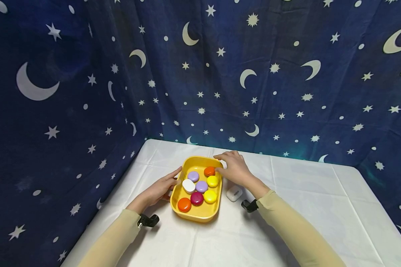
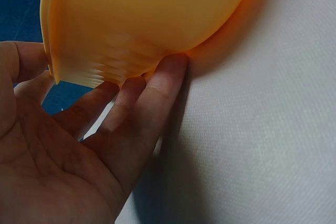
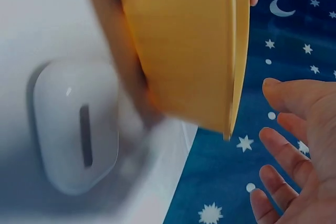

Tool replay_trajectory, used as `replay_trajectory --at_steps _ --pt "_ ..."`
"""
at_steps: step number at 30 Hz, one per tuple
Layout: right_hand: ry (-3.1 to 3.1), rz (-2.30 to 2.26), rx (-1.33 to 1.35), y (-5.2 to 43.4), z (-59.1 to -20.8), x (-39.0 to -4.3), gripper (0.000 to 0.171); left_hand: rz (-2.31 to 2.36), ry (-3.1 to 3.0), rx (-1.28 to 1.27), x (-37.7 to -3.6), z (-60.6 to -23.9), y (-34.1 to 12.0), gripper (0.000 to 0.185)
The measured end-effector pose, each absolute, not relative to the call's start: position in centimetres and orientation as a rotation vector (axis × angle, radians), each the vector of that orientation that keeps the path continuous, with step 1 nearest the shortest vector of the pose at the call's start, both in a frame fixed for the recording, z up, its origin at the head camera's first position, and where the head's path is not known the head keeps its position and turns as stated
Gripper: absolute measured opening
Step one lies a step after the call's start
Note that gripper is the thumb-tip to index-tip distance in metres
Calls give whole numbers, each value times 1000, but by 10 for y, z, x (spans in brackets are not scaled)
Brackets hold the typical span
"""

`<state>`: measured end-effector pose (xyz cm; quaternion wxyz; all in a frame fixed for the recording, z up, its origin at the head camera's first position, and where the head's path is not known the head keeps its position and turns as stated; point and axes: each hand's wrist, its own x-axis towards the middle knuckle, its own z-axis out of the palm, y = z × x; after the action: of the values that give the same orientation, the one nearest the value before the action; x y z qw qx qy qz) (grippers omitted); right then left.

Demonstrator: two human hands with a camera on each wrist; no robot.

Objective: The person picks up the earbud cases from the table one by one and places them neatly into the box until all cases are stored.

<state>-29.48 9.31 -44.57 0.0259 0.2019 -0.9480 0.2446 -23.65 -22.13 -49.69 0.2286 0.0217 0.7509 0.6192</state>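
Note:
A yellow plastic tray [image 1: 177,209] with rounded corners sits on the white table. Inside lie several smooth rounded discs: two orange, two yellow, two lilac, a magenta disc [image 1: 196,198] and a white disc [image 1: 188,186]. My left hand [image 1: 160,190] holds the tray's left side; in the left wrist view its thumb is at the rim and its fingertips touch the ridged lower wall. Beside the far right rim hovers my right hand [image 1: 234,167], fingers loosely bent and apart from the tray in the right wrist view, its thumb near an orange disc [image 1: 209,171].
A white earbud case [image 1: 234,193] lies on the table just right of the tray, below my right wrist. Dark blue cloth with moons and stars [image 1: 220,74] hangs behind and to the left of the table [image 1: 307,207]. Black wrist mounts [image 1: 250,205] jut out near both sleeves.

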Motion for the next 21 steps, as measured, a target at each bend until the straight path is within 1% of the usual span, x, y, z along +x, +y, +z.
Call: replay_trajectory --at_steps 10,21 --pt "-2878 796 623 126 -441 -288 49 1695 2077 46 -238 -500 -222 63" --pt "-2866 813 634 150 -447 -285 50 1689 2087 40 -238 -499 -221 64"
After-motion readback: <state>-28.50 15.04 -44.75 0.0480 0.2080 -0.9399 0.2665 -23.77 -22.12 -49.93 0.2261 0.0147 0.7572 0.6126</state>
